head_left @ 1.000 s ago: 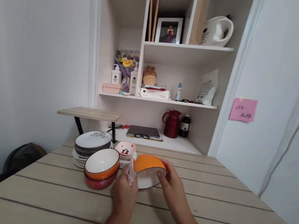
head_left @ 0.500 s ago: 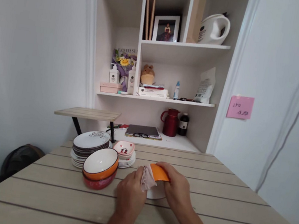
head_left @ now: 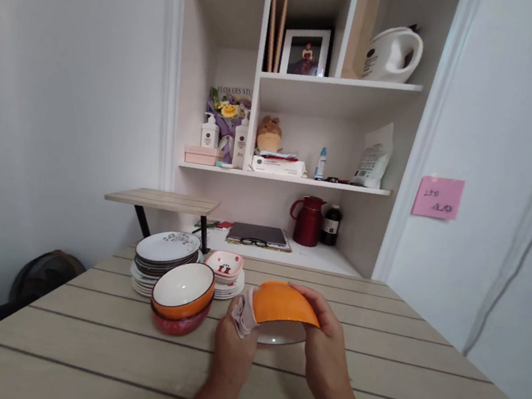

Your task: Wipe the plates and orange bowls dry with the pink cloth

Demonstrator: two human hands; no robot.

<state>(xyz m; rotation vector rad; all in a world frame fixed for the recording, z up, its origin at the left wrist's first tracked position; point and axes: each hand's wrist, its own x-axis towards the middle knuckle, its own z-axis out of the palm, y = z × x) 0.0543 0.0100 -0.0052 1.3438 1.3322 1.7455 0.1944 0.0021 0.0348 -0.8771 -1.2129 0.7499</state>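
An orange bowl (head_left: pixel 284 303) with a white inside is tilted between my two hands, its opening turned down and toward me. My right hand (head_left: pixel 328 342) grips its right rim, fingers on the outside. My left hand (head_left: pixel 234 348) is closed on a pale pink cloth (head_left: pixel 243 313), which presses against the bowl's left side. Left of my hands, another orange bowl (head_left: pixel 185 289) with a white inside sits in a red bowl (head_left: pixel 180 325). Behind these stand a stack of plates (head_left: pixel 167 248) and a small square pink-rimmed dish (head_left: pixel 224 265) on small white plates (head_left: pixel 231 291).
A low wooden stand (head_left: pixel 163 200) with black legs is at the table's back left. Behind the table, a white shelf unit holds a closed laptop (head_left: pixel 258 234), glasses, a red jug (head_left: pixel 308 222) and a dark bottle (head_left: pixel 330 226). A black chair back shows at left.
The orange bowl has turned so more of its outer side shows. My left hand and the cloth have shifted to its left edge. The whole view has moved slightly.
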